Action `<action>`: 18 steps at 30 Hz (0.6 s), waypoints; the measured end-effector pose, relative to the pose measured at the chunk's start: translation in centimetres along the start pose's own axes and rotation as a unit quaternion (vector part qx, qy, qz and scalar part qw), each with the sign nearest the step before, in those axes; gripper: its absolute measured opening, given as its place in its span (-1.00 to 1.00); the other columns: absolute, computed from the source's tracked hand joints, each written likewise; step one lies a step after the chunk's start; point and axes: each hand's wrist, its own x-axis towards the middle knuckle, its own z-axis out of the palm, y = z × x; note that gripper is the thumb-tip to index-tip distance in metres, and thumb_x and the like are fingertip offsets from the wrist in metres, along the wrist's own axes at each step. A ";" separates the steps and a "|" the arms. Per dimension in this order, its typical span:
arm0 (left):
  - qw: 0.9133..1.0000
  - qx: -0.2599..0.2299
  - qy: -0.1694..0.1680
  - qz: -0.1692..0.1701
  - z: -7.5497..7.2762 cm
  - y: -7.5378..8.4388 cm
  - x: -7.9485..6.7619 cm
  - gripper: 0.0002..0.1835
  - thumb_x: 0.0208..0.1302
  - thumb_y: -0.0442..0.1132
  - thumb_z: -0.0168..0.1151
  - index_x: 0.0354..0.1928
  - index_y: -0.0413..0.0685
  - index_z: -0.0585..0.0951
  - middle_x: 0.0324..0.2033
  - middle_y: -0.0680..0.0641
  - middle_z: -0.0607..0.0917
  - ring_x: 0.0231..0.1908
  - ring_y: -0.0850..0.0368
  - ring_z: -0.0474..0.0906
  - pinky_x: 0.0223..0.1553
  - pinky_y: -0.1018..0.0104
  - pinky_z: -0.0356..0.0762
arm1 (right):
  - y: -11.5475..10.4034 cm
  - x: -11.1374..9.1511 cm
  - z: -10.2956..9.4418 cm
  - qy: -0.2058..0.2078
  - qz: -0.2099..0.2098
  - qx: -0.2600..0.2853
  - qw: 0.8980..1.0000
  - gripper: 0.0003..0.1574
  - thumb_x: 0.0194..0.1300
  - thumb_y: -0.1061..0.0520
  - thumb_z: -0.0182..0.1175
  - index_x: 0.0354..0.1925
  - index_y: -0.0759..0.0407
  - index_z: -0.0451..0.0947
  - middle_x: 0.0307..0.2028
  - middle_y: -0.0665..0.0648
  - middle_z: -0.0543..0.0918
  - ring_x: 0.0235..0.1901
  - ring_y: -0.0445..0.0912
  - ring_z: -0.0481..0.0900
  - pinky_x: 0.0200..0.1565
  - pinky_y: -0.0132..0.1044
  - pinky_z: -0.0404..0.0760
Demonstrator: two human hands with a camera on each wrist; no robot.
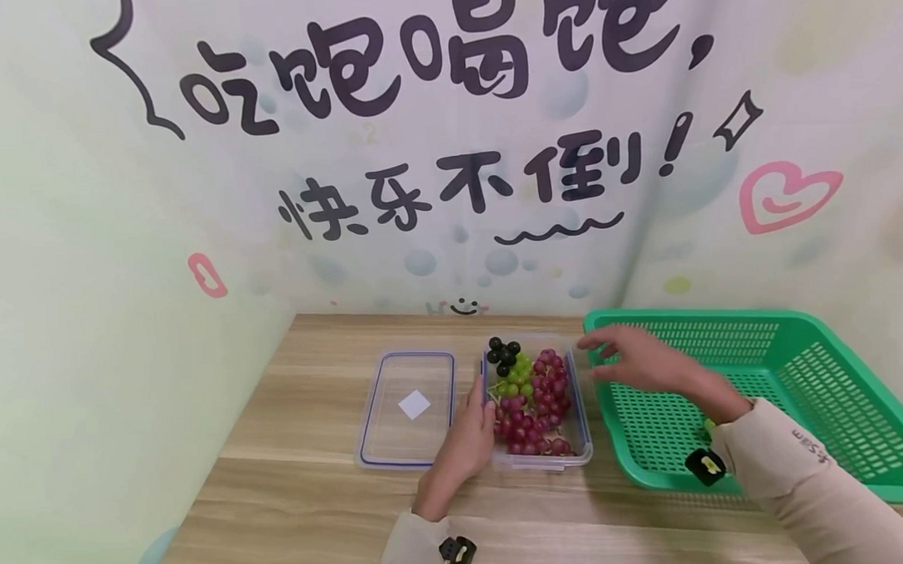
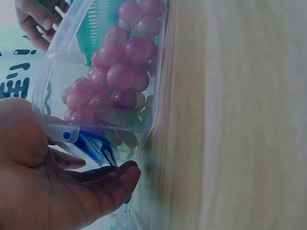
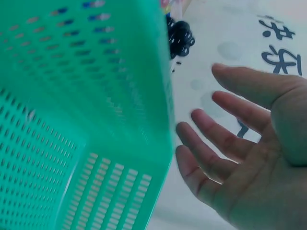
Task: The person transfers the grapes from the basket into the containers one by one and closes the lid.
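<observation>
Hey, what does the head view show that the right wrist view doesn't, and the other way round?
Only the head view shows the white square on the clear lid and the pink heart outline.

Only the right wrist view shows the right hand from its palm side.

Both show that hand, the green basket, the black grapes and dark lettering.

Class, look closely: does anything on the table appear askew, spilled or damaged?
Only the small white square looks askew, turned against the edges of the clear, blue-lined plastic lid; no spill or damage shows.
</observation>
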 end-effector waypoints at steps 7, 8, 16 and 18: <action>1.000 -0.004 -0.004 -0.003 -0.1 0.1 0.0 -0.41 0.62 -0.19 -0.25 0.53 -0.30 -0.01 0.44 -0.43 0.19 0.42 -0.34 0.16 0.39 -0.19 0.22 | 2.5 -1.3 -1.3 0.036 0.008 -0.034 0.999 -0.43 0.30 0.11 0.31 0.20 0.35 0.51 0.14 0.37 0.59 0.04 0.28 0.59 -0.01 0.12 0.65; 1.000 -0.004 -0.006 -0.004 -0.1 0.1 0.0 -0.41 0.62 -0.19 -0.25 0.54 -0.30 -0.01 0.44 -0.43 0.19 0.43 -0.33 0.15 0.39 -0.19 0.22 | 3.0 -1.5 -1.4 0.038 0.010 -0.039 0.998 -0.43 0.30 0.11 0.31 0.20 0.36 0.51 0.14 0.38 0.59 0.03 0.30 0.59 -0.02 0.13 0.65; 1.000 0.001 -0.008 -0.006 0.0 0.1 0.0 -0.41 0.62 -0.18 -0.25 0.54 -0.29 -0.01 0.44 -0.42 0.20 0.42 -0.33 0.16 0.39 -0.18 0.23 | 6.6 -2.9 -2.1 0.033 0.028 -0.059 0.997 -0.38 0.30 0.11 0.31 0.21 0.44 0.47 0.17 0.48 0.53 0.02 0.38 0.57 -0.08 0.15 0.65; 1.000 0.002 -0.008 -0.007 0.0 0.1 0.0 -0.41 0.62 -0.19 -0.25 0.54 -0.29 -0.01 0.44 -0.42 0.19 0.43 -0.33 0.15 0.39 -0.19 0.22 | 7.3 -3.2 -2.2 0.031 0.027 -0.061 0.997 -0.37 0.29 0.10 0.32 0.20 0.46 0.47 0.16 0.50 0.52 0.03 0.39 0.56 -0.09 0.16 0.65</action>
